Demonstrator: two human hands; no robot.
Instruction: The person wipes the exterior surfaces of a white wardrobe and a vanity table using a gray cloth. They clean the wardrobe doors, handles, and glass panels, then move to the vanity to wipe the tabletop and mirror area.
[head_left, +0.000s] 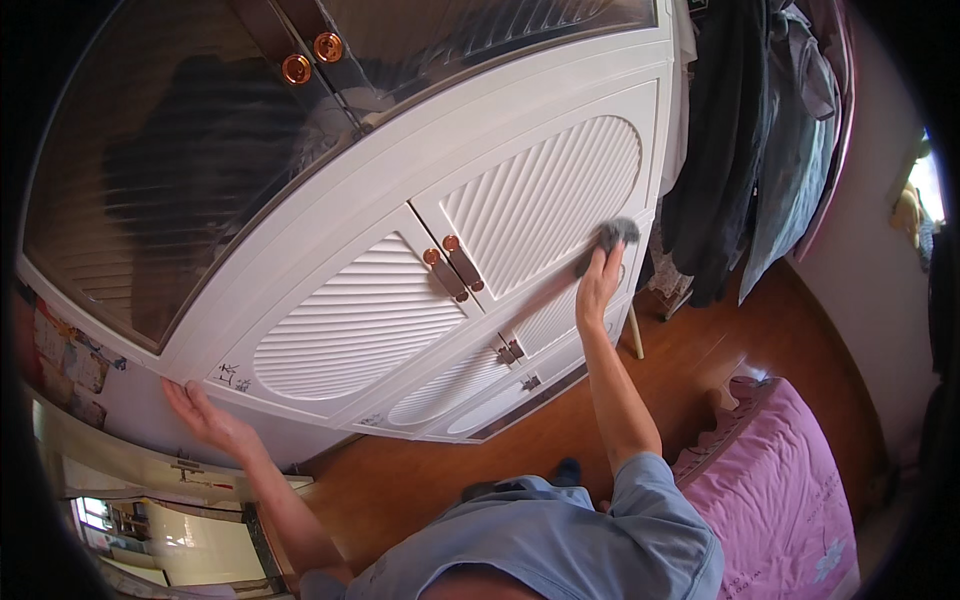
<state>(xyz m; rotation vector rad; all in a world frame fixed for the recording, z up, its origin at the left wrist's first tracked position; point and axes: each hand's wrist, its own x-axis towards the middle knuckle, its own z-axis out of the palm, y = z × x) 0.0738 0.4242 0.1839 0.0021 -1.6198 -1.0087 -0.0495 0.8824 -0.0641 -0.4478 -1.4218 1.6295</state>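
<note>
A white cabinet (420, 187) with ribbed oval door panels stands before me. My right hand (600, 281) presses a dark grey cloth (619, 231) against its front, near the right edge and below the upper ribbed door (547, 195). Part of the cloth is behind my fingers, and it looks slightly blurred. At the cabinet's left edge, my left hand (206, 420) rests with extended fingers touching the side and holds nothing. Brown handles with copper-coloured knobs (451, 243) sit where the paired doors meet. Dark glossy upper doors (187, 150) rise above the white ones.
Clothes (720, 150) hang close to the cabinet's right side. A pink fabric cover (780, 487) with printed writing lies at my lower right. Reddish-brown wooden flooring (420, 487) runs below the cabinet. At the left is a doorway (195, 540) into another room.
</note>
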